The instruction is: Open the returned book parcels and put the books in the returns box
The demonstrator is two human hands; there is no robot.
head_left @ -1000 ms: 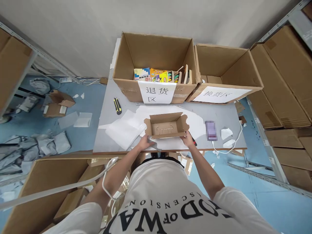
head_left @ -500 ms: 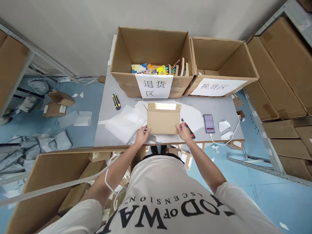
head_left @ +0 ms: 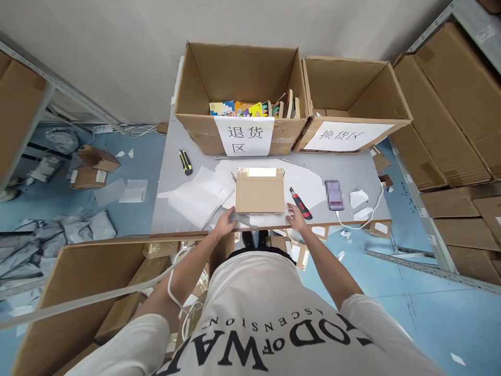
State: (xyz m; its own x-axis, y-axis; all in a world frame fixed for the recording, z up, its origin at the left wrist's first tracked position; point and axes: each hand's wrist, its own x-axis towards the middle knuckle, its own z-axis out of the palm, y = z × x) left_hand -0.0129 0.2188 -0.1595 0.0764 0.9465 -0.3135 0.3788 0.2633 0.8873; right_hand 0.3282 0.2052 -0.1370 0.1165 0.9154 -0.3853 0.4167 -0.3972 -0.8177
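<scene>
Currently flanking the small carton (head_left: 260, 194) near the middle of the table (head_left: 352, 172), with left hand (head_left: 225, 221) by its left near corner, right hand (head_left: 296, 217) beside a red cutter (head_left: 300, 203), both with fingers parted.

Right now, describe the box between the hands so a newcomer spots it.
On the grey table, find the large open carton holding books. In front of it, a small brown box sits between the left hand and the right hand. Unlike that carton, it is covered on top, with a white strip along its far edge.

Blk/ylw cutter (head_left: 185, 162) L of phone (head_left: 334, 195)
</scene>
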